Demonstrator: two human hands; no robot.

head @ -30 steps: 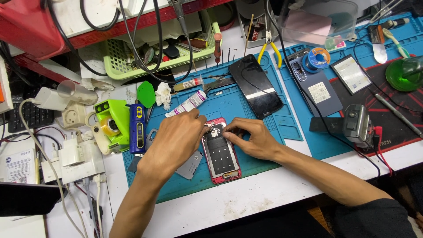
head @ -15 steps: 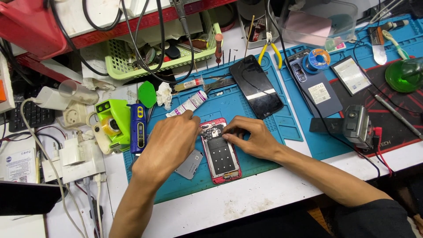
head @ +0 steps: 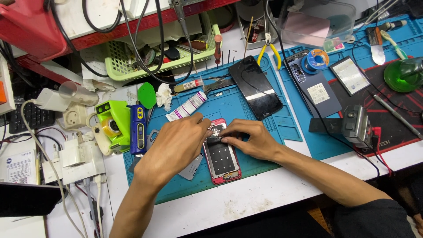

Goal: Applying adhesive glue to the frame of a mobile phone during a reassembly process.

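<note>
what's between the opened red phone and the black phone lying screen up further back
Only bare blue mat lies between the red phone and the black phone, seen in the head view.

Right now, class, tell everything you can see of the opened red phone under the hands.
The phone lies flat on the blue mat, back cover off, long axis running away from the person, slightly tilted. Its frame is red; inside, a pale metal plate with small dark dots fills the lower part, and dark parts sit at the top. The left hand covers its upper left edge; the right hand has fingertips on the top parts. A grey plate lies beside it.
</note>
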